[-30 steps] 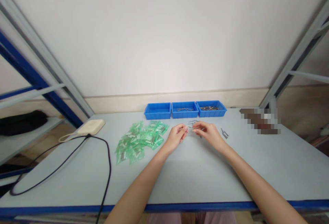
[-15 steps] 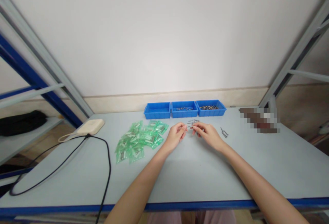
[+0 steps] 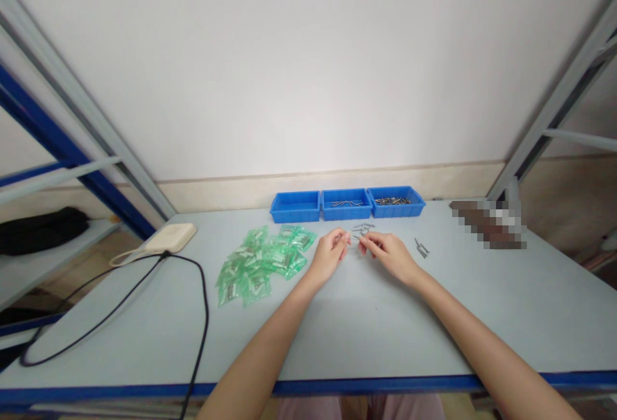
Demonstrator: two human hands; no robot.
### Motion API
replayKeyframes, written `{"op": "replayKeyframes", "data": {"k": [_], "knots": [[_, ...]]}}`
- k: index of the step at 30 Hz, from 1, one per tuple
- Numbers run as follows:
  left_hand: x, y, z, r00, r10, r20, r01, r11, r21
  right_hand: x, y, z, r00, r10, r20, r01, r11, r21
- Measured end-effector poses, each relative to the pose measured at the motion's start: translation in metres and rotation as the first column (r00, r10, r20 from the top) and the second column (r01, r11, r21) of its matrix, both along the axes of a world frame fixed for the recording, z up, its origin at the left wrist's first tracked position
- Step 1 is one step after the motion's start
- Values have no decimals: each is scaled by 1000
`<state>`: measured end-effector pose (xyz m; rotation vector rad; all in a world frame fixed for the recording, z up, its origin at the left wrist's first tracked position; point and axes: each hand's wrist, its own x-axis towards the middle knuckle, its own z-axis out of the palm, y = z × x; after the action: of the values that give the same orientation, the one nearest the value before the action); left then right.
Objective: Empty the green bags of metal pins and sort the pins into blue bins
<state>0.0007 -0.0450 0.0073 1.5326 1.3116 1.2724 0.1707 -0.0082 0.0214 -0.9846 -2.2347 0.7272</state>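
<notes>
Metal pins (image 3: 363,229) lie just beyond the pinched left hand (image 3: 330,256) and right hand (image 3: 390,256), grip unclear.

You're wearing pale pink clothing (image 3: 359,408) across your lap; only a strip shows at the bottom edge of the view, too little to tell which garment. Your left forearm (image 3: 260,349) and right forearm (image 3: 486,349) are bare, slim and smooth, narrowing at the wrists into a slender left hand (image 3: 330,256) and right hand (image 3: 390,256), both ungloved.
</notes>
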Motion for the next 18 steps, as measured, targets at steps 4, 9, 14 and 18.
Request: {"op": "replayKeyframes", "data": {"k": [4, 9, 14, 18], "knots": [[-1, 0, 0, 1000, -24, -6, 24, 1000, 8, 0, 1, 1, 999, -28, -36, 28, 1000, -7], [1, -3, 4, 999, -54, 1, 54, 999, -5, 2, 0, 3, 1000, -5, -8, 5, 1000, -2], [0, -1, 1, 998, -61, 25, 62, 998, -16, 1, 2, 0, 1000, -10, -15, 10, 1000, -7], [0, -2, 2, 998, -63, 27, 64, 998, -25, 1, 1, 1, 999, -38, -36, 38, 999, -10]]}}
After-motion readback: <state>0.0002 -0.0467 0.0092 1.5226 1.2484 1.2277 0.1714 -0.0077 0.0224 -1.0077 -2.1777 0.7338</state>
